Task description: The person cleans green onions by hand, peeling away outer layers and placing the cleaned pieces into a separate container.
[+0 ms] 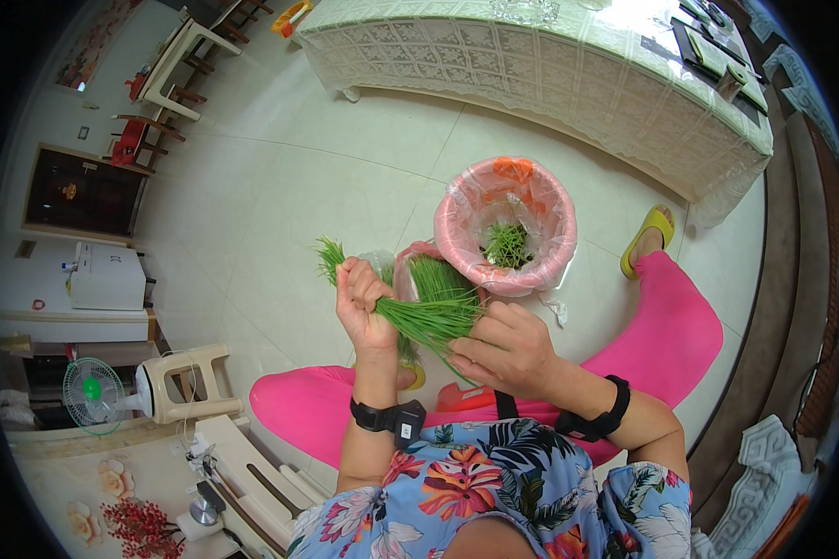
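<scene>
My left hand point(365, 300) is closed around a bunch of long, thin green leaves point(430, 318), probably chives, whose one end sticks out beyond the fist. At the other end of the bunch, my right hand point(507, 349) has its fingers bent at the leaf ends; whether it pinches any is hard to tell. Beyond the hands, more of the same greens point(437, 279) lie in a reddish plastic bag point(404, 276) on the floor. Touching or close beside it stands a pink bin point(449, 237) lined with a clear plastic bag, with green scraps point(507, 244) inside.
A long table with a lace cloth point(531, 70) stands ahead. A white scrap point(558, 311) lies on the tiled floor by the bin. My feet, in yellow-green slippers point(649, 237), are on either side. A fan point(92, 393) and a plastic stool point(189, 384) are at left.
</scene>
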Demonstrator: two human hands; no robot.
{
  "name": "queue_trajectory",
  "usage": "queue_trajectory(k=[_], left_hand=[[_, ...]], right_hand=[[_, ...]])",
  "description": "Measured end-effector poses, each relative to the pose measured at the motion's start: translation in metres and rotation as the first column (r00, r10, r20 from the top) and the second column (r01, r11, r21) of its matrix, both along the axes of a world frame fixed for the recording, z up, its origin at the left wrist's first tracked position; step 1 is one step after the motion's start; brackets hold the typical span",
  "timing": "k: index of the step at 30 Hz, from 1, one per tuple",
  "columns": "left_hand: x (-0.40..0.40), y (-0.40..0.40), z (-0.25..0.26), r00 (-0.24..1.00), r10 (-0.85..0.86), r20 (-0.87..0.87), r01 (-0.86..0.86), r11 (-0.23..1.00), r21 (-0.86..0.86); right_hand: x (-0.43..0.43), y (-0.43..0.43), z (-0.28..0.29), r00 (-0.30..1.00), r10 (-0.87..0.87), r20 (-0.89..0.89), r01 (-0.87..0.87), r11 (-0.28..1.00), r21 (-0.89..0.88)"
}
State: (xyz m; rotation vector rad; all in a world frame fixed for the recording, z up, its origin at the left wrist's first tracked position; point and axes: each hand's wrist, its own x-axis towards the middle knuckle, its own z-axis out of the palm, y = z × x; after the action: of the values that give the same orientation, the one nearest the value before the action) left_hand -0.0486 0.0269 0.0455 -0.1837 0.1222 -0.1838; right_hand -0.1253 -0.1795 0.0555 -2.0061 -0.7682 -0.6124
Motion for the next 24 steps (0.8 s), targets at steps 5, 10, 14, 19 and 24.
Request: queue_trajectory(k=[5,10,14,19,24], left_hand=[[0.000,-0.001,0.000,1.000,-0.008,-0.002,0.008,1.000,-0.016],[-0.001,0.000,-0.001,1.000,-0.016,-0.007,0.016,1.000,-0.008],[0.000,0.000,-0.006,0.999,-0.028,-0.036,0.028,1.000,0.006],[0.003,0.001,-0.015,0.994,-0.033,-0.100,0.032,0.999,-0.018],[0.005,0.010,-0.019,0.989,-0.011,-0.148,0.007,1.000,-0.027]], right_hand=[[0.000,-0.001,0.001,1.000,0.002,0.021,-0.002,1.000,-0.017],[-0.001,-0.003,0.000,0.997,0.023,0.079,-0.019,0.999,-0.050],[-0.001,-0.003,-0.004,0.987,0.044,0.157,-0.043,0.999,-0.009],[-0.002,-0.004,-0.004,0.977,-0.016,0.214,-0.006,0.995,0.103],[0.007,-0.024,0.016,0.962,-0.194,0.190,0.157,0.969,0.190]])
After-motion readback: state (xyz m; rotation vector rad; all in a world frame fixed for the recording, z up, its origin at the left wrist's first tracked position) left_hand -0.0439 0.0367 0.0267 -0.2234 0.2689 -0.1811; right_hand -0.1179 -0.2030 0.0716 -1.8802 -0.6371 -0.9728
